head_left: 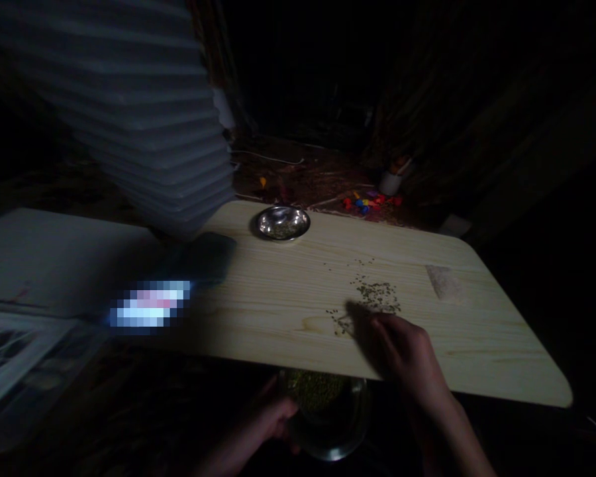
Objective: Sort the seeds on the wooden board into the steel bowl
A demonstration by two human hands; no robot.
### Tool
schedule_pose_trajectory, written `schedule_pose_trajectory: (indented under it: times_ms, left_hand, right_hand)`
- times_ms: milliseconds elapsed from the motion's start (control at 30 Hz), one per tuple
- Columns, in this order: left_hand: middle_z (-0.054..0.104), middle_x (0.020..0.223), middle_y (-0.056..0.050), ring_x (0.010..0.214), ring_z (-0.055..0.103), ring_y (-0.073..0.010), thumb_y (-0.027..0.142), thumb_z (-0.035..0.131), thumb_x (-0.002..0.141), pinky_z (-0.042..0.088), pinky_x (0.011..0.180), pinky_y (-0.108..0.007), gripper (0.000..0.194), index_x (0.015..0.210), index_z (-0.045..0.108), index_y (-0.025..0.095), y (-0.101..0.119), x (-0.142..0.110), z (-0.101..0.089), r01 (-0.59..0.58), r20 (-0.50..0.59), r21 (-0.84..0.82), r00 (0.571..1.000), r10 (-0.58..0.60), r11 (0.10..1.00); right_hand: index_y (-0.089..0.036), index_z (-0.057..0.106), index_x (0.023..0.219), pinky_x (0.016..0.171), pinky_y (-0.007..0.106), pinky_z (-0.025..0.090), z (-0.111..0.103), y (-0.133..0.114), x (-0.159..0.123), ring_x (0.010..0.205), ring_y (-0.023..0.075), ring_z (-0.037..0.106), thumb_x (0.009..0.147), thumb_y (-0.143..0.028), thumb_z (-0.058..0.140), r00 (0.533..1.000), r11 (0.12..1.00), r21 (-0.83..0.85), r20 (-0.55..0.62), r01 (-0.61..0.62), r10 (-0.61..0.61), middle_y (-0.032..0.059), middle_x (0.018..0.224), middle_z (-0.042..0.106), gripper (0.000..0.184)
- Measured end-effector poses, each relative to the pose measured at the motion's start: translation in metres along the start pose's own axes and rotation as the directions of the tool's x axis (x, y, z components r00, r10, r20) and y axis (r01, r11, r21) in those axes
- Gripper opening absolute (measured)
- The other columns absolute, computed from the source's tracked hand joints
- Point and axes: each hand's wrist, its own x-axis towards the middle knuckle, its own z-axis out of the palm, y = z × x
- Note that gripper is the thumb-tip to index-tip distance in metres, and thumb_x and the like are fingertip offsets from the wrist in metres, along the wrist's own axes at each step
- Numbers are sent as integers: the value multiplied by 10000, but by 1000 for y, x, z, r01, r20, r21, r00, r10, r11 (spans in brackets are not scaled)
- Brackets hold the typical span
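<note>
My left hand (pixel 273 419) grips the rim of a metal bowl (pixel 335 454) just below the table's near edge. Small green grains, like mung beans (pixel 318 389), lie inside it. On the wooden table (pixel 278 331), my right hand (pixel 407 351) is closed, its fingers curled down at the near side of a scattered patch of greenish grains (pixel 377 295). Its fingertips are partly hidden, so anything between them does not show. Farther back stands a small shiny metal bowl (pixel 284 224) with some grains at its bottom.
A pale flat scrap (pixel 446 283) lies at the table's right. To the left are a lit, blurred screen (pixel 151 305) and a large pale pleated object (pixel 163 132). Colourful small items (pixel 367 202) and a white container (pixel 391 182) lie beyond the table.
</note>
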Motion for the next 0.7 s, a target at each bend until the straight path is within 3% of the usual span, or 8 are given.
schedule_pose_trajectory:
  times_ms: [200, 367, 533, 700]
  left_hand:
    - [723, 1127, -135, 779, 719, -224, 172, 615, 848, 607, 618, -347, 412, 1260, 601, 150, 1, -1, -1, 0, -31, -11, 1000, 0, 1000]
    - [723, 1145, -126, 770, 726, -224, 187, 616, 848, 613, 628, -350, 423, 1271, 613, 167, 2, 1, -1, 1, -7, -19, 1000, -1, 1000]
    - [744, 1013, -97, 754, 716, -225, 194, 626, 846, 608, 622, -341, 437, 1283, 623, 176, 4, 1, -1, -3, 6, -24, 1000, 4, 1000]
    - [744, 1014, -86, 821, 715, -251, 188, 649, 830, 602, 608, -319, 428, 1258, 664, 210, 4, 0, 1, -13, -1, -52, 1000, 13, 999]
  right_hand:
    - [-218, 743, 977, 738, 321, 565, -2, -6, -8, 821, 236, 748, 1022, -391, 504, 995, 1000, -8, 99, 20, -19, 78, 939, 803, 298]
    - [-210, 736, 970, 748, 331, 562, 1, -11, -5, 843, 245, 745, 1018, -373, 506, 997, 1000, 5, 72, 22, -23, 88, 950, 799, 286]
    - [-231, 740, 972, 779, 324, 569, 3, -17, -10, 833, 223, 740, 1023, -348, 506, 983, 998, 42, 173, 56, -62, 52, 951, 796, 266]
    - [-216, 743, 1022, 750, 317, 568, -11, 5, -8, 860, 245, 740, 1014, -407, 523, 999, 999, 0, -29, -43, 43, 76, 983, 803, 291]
